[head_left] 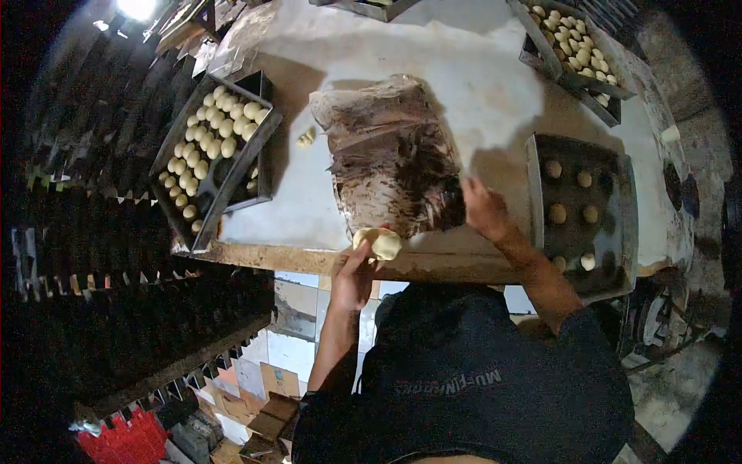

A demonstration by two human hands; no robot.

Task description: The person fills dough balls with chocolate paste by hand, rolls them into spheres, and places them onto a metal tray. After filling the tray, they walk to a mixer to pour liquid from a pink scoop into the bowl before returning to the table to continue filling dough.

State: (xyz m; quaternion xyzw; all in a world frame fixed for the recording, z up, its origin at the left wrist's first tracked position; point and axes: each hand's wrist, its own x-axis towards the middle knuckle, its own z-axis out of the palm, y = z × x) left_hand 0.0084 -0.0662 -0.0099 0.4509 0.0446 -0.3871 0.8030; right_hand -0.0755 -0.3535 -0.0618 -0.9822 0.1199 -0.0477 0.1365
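Observation:
My left hand (354,277) holds a flattened piece of pale dough (380,243) at the table's front edge, thumb on top. Just beyond the dough lies a wide slab of dark brown filling (394,155), streaked and rough on its surface. My right hand (485,210) is at the filling's right edge, its fingers curled; a small thin thing seems to stick out at the fingertips, too blurred to name. A small scrap of dough (306,138) rests left of the filling.
At the left, a metal tray (259,151) holds several dough balls. A dark tray (624,224) with several spaced balls stands right of my right hand. Another ball-filled tray (541,66) is at the back right. The wooden table edge (278,257) runs before me.

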